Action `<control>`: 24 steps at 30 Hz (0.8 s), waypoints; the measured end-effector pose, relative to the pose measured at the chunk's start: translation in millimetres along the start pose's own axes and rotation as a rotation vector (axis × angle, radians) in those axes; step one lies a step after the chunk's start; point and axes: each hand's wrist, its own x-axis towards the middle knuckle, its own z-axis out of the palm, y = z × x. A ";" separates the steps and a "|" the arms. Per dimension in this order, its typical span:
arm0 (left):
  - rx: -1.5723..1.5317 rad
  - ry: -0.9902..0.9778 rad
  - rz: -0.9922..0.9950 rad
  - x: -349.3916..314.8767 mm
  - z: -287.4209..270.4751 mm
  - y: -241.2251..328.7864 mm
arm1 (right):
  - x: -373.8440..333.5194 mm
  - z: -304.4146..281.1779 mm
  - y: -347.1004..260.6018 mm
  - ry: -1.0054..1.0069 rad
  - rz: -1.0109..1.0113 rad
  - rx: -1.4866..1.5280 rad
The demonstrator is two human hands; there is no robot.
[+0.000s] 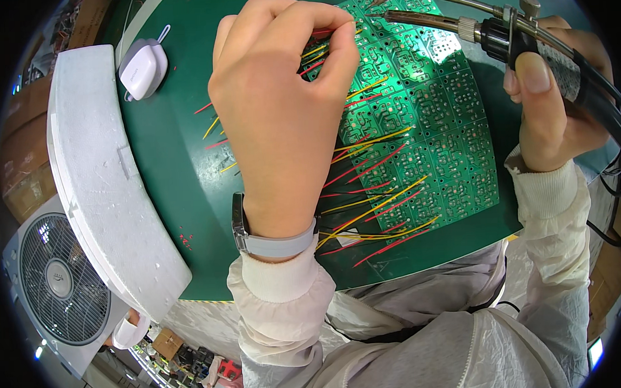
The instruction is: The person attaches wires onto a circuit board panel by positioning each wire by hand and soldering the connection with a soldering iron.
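A green panel of circuit boards (434,107) lies on the table, with several red, yellow and black wires (384,140) joined along it and trailing left. My left hand (279,92) is over the panel's left part, thumb and forefinger pinched on a thin wire at the upper edge. Its palm hides part of the wires beneath. My right hand (550,103) is closed round a soldering iron (500,37) with a curved metal feed tube clamped above it. The iron's tip points left, just over the panel's top, close to my left fingertips but apart from them.
A long white foam block (104,174) stands along the table's left edge. Beside it on the green mat (179,144) are a pale lilac case with a loop (144,68) and small red scraps (185,239). A box fan (59,279) stands beyond, at lower left. Black cables hang at right.
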 end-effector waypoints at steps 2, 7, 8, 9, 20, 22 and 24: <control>-0.124 0.121 0.003 -4.3 4.7 -3.8 | 0.2 0.4 -0.6 0.001 0.017 0.022; -0.236 0.149 -0.107 -6.9 9.5 -4.8 | 0.8 6.2 -2.7 0.001 0.020 0.048; -0.159 0.121 -0.044 -5.6 7.1 -5.4 | 0.4 6.5 -4.0 0.002 0.048 0.043; -0.160 0.122 -0.043 -6.1 7.8 -7.8 | 0.1 6.6 -4.7 0.004 0.077 0.039; -0.268 0.091 -0.143 -8.7 13.0 -13.8 | 0.7 5.7 -2.7 0.014 0.098 0.061; -0.292 0.075 -0.169 -8.3 12.7 -12.7 | 0.8 6.2 -3.5 0.020 0.098 0.055; -0.317 0.059 -0.193 -8.5 12.9 -11.7 | 0.6 8.8 -6.4 0.078 0.159 0.011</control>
